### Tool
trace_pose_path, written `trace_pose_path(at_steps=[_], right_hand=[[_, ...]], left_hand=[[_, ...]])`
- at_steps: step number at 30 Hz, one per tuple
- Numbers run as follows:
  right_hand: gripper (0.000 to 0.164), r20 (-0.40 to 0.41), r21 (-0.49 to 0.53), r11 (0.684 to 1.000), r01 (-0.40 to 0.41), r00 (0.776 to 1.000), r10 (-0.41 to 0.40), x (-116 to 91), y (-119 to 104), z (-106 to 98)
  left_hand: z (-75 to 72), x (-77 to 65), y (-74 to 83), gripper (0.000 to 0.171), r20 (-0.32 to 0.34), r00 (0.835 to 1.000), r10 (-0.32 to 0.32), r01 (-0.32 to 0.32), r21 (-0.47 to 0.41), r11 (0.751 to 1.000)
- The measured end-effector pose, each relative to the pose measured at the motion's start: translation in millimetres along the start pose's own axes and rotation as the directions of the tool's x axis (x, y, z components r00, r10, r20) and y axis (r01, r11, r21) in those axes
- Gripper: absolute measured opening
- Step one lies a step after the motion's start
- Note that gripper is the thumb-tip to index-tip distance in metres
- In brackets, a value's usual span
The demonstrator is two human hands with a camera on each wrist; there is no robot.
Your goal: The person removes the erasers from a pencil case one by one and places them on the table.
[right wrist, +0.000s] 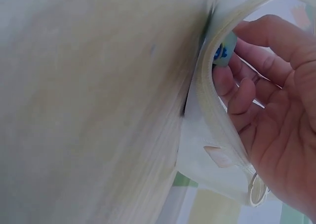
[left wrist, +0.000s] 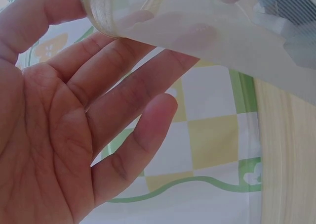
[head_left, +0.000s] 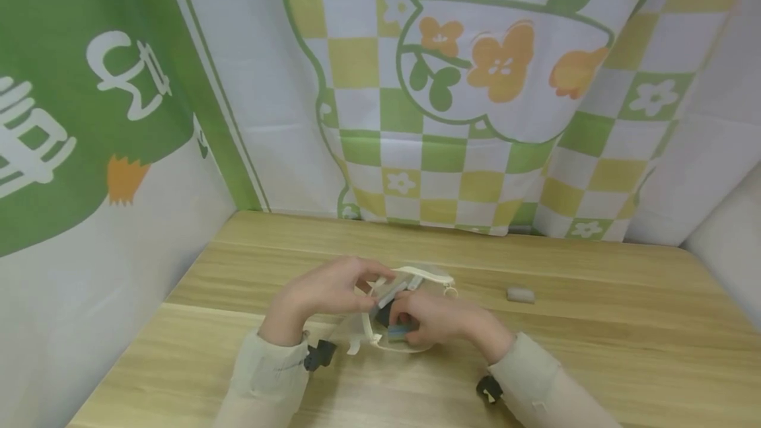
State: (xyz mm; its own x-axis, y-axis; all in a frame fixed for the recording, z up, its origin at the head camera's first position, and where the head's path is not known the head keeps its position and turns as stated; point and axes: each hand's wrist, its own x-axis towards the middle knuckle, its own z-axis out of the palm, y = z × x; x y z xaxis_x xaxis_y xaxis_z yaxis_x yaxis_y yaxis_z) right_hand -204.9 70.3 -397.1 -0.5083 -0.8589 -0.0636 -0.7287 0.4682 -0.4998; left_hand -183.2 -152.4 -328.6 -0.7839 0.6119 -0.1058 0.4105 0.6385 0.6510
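A translucent pouch (head_left: 366, 327) with a cream zipper edge lies unzipped on the table. My left hand (head_left: 339, 287) holds its mouth at the left. In the left wrist view, the thumb meets the zipper edge, and several fingers are partly behind the see-through pouch wall (left wrist: 232, 53). My right hand (head_left: 436, 316) reaches into the mouth and grips a small light-blue piece (head_left: 399, 331). The right wrist view shows dark blue print on this piece (right wrist: 226, 50), partly covered by fingers. Beside it, inside the pouch, are a dark item (head_left: 384, 314) and pale bar-like pieces (head_left: 394, 292).
A small grey block (head_left: 520, 294) lies on the wooden table (head_left: 594, 329) to the right of the pouch. Black wrist-camera mounts (head_left: 320, 354) hang by both cuffs. A patterned curtain (head_left: 440, 150) meets the table's far edge.
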Motion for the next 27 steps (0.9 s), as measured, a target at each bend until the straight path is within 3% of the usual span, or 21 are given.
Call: trace_pose_path(at_steps=[14,22,27], right_hand=[[0.023,0.005,0.109,0.993,-0.042,0.999,0.042,-4.6,-2.6,-4.5],[0.024,-0.026,0.107,0.994,0.005,1.0,-0.002,-8.1,-3.0,-7.5],[0.026,-0.031,0.119,0.993,-0.014,0.999,0.018,-11.7,-6.3,-9.8]], left_hand=[[1.0,1.8,0.7,0.054,0.004,1.0,0.026,-0.026,0.009,1.0],[0.2,2.1,1.6,0.054,0.008,1.0,0.015,-0.015,0.016,1.0],[1.2,1.3,1.7,0.055,0.01,1.0,0.0,0.0,0.002,1.0]])
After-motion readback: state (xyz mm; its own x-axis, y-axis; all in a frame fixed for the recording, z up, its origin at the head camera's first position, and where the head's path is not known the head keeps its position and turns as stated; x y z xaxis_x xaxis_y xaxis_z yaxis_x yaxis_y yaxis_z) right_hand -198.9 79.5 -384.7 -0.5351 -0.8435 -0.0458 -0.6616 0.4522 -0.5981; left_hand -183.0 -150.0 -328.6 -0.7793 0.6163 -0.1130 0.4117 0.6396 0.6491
